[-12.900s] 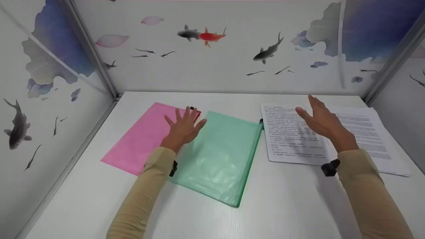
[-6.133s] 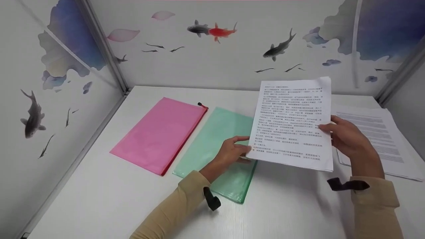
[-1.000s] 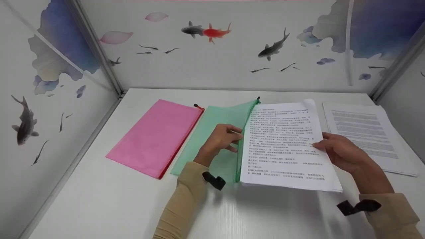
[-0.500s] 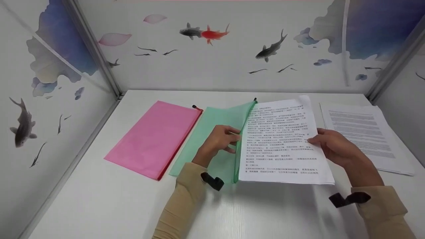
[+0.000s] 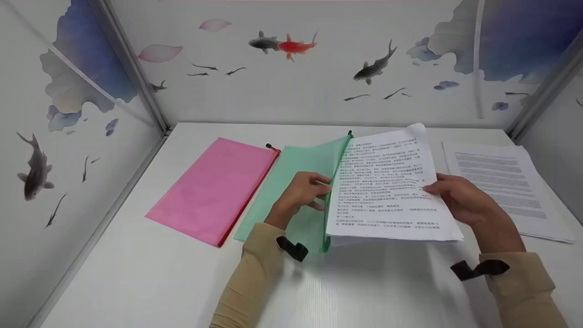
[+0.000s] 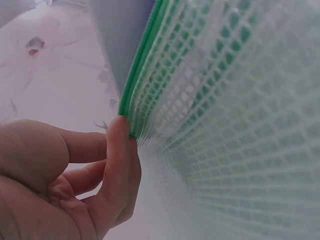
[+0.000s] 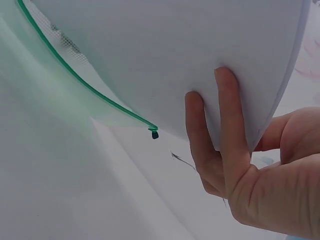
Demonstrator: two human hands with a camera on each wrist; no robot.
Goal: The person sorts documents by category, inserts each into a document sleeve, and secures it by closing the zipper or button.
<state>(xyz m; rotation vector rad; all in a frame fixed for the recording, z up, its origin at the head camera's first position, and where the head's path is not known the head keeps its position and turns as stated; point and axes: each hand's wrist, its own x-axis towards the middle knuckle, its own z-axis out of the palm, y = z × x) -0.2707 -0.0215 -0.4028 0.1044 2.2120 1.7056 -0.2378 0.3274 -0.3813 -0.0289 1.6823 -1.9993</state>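
My left hand (image 5: 300,193) pinches the zippered edge of a translucent green zip pouch (image 5: 304,157), raising that edge off the table. In the left wrist view, thumb and fingers meet on the green zipper strip (image 6: 142,55), and the pouch's mesh texture shows. My right hand (image 5: 467,200) grips a stack of printed sheets (image 5: 382,191) at its right edge, thumb on the front. Behind the stack, fingers (image 7: 231,112) spread over its back in the right wrist view. The stack's left edge lies along the pouch's opening, its lower corner a little above the pouch's near end.
A pink zip pouch (image 5: 212,191) with a red zipper lies flat on the left of the white table (image 5: 150,282). More printed sheets (image 5: 501,187) lie at the right. Walls with painted fish enclose the table's back and sides.
Earlier both hands were open and the green pouch lay flat. My right hand has since lifted the left-hand paper stack to the pouch, whose edge my left hand raised. Lately the stack's lower edge rose slightly.
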